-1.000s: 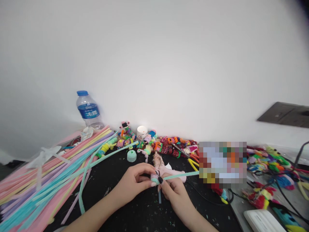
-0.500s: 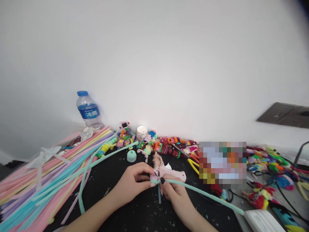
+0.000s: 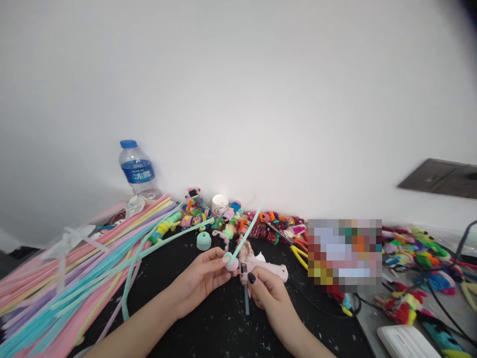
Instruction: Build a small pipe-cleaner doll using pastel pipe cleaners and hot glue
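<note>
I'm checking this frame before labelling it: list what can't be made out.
- Head view: pixelated block hides what lies there.
- Coiled piece is mostly covered by left hand.
- Right hand's grip on the stick: hidden by its fingers.
- White device: cut off by the bottom edge.

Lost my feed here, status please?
Left hand pinches pink coil, mint pipe cleaner angled up. Right hand beside it. Glue gun close behind.

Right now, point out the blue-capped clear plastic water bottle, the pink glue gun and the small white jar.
Water bottle (image 3: 137, 171), head view, blue label.
Glue gun (image 3: 269, 270), head view, pink body.
White jar (image 3: 219, 203), head view, front wall.
</note>
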Available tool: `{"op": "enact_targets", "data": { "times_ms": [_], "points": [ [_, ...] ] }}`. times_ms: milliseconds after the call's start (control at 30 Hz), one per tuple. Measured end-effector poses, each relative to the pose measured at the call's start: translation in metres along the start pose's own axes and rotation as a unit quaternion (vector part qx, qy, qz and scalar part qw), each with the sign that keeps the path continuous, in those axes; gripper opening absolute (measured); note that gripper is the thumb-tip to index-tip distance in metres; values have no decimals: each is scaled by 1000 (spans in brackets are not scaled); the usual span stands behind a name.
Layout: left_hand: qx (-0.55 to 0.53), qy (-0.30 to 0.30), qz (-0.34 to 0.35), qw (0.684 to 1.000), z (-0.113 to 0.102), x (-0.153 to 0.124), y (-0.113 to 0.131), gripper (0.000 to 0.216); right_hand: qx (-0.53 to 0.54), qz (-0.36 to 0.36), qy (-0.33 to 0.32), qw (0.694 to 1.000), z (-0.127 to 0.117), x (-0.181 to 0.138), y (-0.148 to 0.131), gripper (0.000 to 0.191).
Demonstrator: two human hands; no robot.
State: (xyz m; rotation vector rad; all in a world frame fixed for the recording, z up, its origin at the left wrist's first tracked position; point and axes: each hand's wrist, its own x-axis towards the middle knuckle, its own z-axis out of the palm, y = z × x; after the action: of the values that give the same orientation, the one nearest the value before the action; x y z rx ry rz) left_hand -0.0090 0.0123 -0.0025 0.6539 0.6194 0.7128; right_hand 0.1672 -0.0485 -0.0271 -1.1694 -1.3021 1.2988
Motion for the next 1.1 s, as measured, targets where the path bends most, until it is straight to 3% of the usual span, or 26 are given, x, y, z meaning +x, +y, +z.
{"op": "enact_targets", "data": {
  "times_ms": [200,500,633,867,1100],
  "points": [
    [0,-12,-14,1000,4,-2,1,9,8,5,-1,1000,0,-1,-1,36],
    [234,-44,67,969,4,-1,-11,20,33,-11,6,999,1,1,2,32],
    [225,-50,85,969,4,1,-11,22,36,-2,13,999,3,1,1,33],
    [193,-43,17,980,4,-1,-8,31,76,6,26,997,4,2,2,31],
    [255,-68,58,963,1,1,-10,33,118,4,37,992,5,2,-3,32]
  ]
}}
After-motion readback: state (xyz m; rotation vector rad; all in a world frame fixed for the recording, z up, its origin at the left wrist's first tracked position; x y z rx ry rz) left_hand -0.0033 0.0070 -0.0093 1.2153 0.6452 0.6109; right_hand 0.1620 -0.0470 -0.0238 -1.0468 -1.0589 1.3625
